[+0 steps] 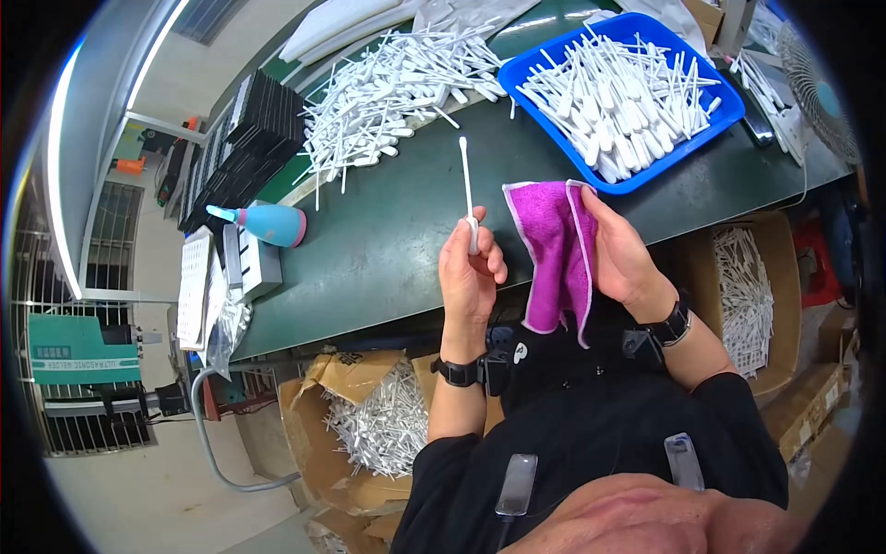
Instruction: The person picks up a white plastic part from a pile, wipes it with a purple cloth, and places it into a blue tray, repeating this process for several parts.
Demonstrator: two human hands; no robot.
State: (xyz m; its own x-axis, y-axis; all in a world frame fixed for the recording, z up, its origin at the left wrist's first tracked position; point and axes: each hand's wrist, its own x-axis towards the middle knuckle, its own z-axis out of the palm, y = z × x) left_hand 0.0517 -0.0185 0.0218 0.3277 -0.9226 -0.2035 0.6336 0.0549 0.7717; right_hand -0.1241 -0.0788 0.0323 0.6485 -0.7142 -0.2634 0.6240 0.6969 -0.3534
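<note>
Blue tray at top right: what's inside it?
The blue tray holds a loose heap of white plastic sticks, much like the one in the left hand. The heap covers most of the tray floor, so anything beneath it cannot be seen.

left hand [469, 277] holding white stick [468, 191], right hand [620, 254] purple cloth [554, 258]

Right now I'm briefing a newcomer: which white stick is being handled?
Start at the dark green table, then look just in front of its near edge. There the left hand pinches one white stick upright beside a purple cloth. Unlike the piled sticks, it stands alone.
</note>
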